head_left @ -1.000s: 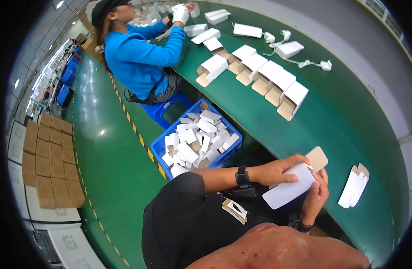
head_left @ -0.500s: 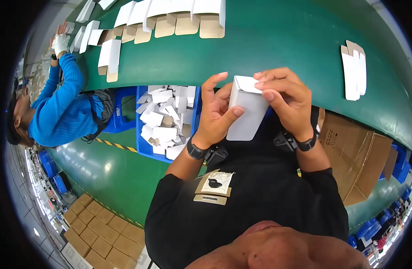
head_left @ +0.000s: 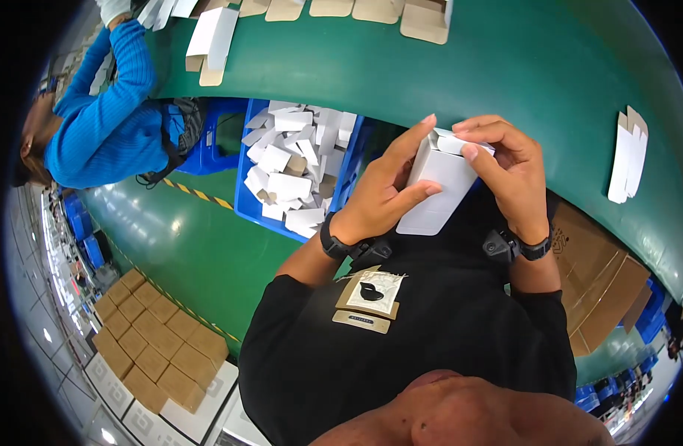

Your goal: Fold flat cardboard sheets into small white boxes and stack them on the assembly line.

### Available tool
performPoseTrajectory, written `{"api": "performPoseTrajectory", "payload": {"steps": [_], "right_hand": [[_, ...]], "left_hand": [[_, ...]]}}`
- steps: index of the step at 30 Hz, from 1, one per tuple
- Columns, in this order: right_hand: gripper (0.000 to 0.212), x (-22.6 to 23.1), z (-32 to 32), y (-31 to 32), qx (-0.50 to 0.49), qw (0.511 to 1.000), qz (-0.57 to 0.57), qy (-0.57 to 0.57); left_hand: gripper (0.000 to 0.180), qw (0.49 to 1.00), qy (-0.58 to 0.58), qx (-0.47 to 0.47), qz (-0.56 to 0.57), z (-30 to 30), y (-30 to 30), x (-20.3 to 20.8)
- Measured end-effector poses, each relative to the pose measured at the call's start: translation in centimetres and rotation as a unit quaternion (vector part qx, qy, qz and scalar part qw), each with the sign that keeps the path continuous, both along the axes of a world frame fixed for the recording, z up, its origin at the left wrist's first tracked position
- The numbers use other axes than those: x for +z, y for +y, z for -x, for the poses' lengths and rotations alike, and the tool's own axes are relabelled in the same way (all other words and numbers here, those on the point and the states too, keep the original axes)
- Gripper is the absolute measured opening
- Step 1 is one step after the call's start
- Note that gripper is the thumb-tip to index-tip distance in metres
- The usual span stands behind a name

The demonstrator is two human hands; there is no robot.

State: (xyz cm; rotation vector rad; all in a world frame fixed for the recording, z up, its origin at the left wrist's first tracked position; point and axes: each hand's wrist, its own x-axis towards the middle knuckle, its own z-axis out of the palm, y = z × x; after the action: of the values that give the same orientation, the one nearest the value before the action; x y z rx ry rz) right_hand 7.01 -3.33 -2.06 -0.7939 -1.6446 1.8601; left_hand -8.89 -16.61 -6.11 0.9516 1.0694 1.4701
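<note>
A small white carton is held upright between my two hands in front of my chest. My left hand grips it from the left, thumb on the near face and fingers along the far side. At the carton's top end, my right hand pinches the end flap with thumb and fingers. The flap stands partly raised, with a narrow gap showing beneath its edge. What is inside the carton is hidden.
A blue bin full of white folded cartons stands left of my hands. Open white cartons line the green table. Flat cartons lie at right, above a large brown box. A co-worker in a blue sweater works at left.
The carton's top flap, nearly flat before, is now lifted at its edge. My view has shifted, so the table cartons sit higher and the hands farther right in the picture.
</note>
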Motion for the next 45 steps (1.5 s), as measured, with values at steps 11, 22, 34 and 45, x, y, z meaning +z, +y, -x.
{"api": "performPoseTrajectory", "payload": {"steps": [11, 22, 34, 45], "right_hand": [[0.026, -0.5, 3.3, -2.6, 0.045, 0.958, -0.277, -0.058], [0.027, -2.3, 4.8, -3.3, -0.004, 0.994, -0.107, 0.036], [0.023, -4.4, 4.5, -2.0, 0.058, 0.986, -0.131, 0.089], [0.013, -4.2, 4.4, -3.5, 0.103, 0.99, -0.066, 0.075]], "left_hand": [[0.055, 0.987, 0.158, 0.018, -0.034, 2.6, -2.3, -1.0], [0.043, 0.994, -0.001, 0.107, -0.036, 3.3, -2.5, -2.0], [0.042, 0.988, 0.056, 0.14, -0.024, 2.3, -2.7, -3.1], [0.03, 0.974, 0.088, 0.182, -0.105, 1.9, -4.0, -4.8]]}}
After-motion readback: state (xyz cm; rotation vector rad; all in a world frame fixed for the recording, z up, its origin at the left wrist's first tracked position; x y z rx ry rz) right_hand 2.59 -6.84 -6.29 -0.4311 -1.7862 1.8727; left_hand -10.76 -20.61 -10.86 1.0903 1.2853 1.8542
